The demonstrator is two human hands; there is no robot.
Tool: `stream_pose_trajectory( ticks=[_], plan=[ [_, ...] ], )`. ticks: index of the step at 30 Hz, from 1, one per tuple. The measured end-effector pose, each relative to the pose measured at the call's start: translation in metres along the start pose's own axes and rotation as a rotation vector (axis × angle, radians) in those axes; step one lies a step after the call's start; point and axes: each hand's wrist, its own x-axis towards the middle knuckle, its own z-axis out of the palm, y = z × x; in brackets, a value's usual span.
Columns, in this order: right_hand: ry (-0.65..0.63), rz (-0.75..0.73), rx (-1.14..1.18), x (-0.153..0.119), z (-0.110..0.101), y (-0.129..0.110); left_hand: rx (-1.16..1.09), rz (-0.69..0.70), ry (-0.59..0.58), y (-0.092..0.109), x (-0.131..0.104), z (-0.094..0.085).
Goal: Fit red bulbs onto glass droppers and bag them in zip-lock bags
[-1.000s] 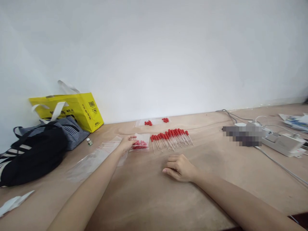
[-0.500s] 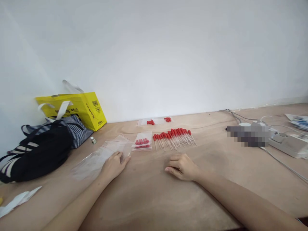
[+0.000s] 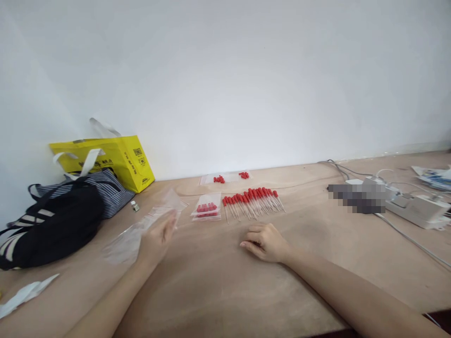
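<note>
Left hand over clear bags, left of middle of surface; fingers blurred, seemingly together, unclear whether clamped on bag. Right hand resting, fingers curled together, nearer front edge than droppers. Droppers rowed toward back edge, long axes running back to front: red bulbs rearward, stems frontward, slanting slightly right.

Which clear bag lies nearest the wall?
The clear bag with two separate red clusters, beyond the red-topped sticks. The bagged red pieces and the flat bags by the left hand lie farther from the wall.
</note>
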Motion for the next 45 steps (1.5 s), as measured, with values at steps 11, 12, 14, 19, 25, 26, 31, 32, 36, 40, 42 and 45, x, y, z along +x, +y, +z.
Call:
stream_pose_trajectory(
  ticks=[11, 12, 14, 19, 25, 26, 31, 32, 36, 40, 42, 45],
  plan=[
    [0.115, 0.49, 0.062, 0.003, -0.003, 0.006, -0.376, 0.7, -0.569, 0.057, -0.013, -0.009],
    [0.101, 0.522, 0.086, 0.004, -0.002, 0.006, -0.357, 0.636, -0.562, 0.061, -0.012, -0.01],
    [0.061, 0.552, 0.132, 0.006, -0.001, 0.006, -0.308, 0.487, -0.564, 0.069, -0.012, -0.007],
    [-0.041, 0.478, 0.191, 0.008, 0.0, 0.001, -0.246, 0.433, -0.652, 0.083, -0.02, 0.011],
    [-0.022, 0.417, 0.346, 0.005, 0.005, 0.001, -0.269, 0.521, -0.666, 0.08, -0.022, 0.012],
    [0.001, 0.405, 0.373, 0.004, 0.007, 0.001, -0.28, 0.523, -0.666, 0.08, -0.022, 0.011],
    [0.086, 0.406, 0.428, 0.002, 0.011, -0.001, -0.298, 0.516, -0.666, 0.08, -0.021, 0.009],
    [0.093, 0.414, 0.438, 0.002, 0.011, -0.002, -0.296, 0.515, -0.665, 0.08, -0.021, 0.01],
    [0.093, 0.45, 0.425, 0.003, 0.011, -0.004, -0.296, 0.513, -0.657, 0.079, -0.021, 0.011],
    [0.052, 0.427, 0.426, 0.004, 0.012, -0.004, -0.291, 0.513, -0.662, 0.078, -0.022, 0.012],
    [0.073, 0.472, 0.41, 0.004, 0.014, -0.003, -0.29, 0.514, -0.665, 0.077, -0.022, 0.012],
    [0.083, 0.527, 0.385, 0.003, 0.015, -0.001, -0.291, 0.515, -0.671, 0.077, -0.021, 0.012]
  ],
)
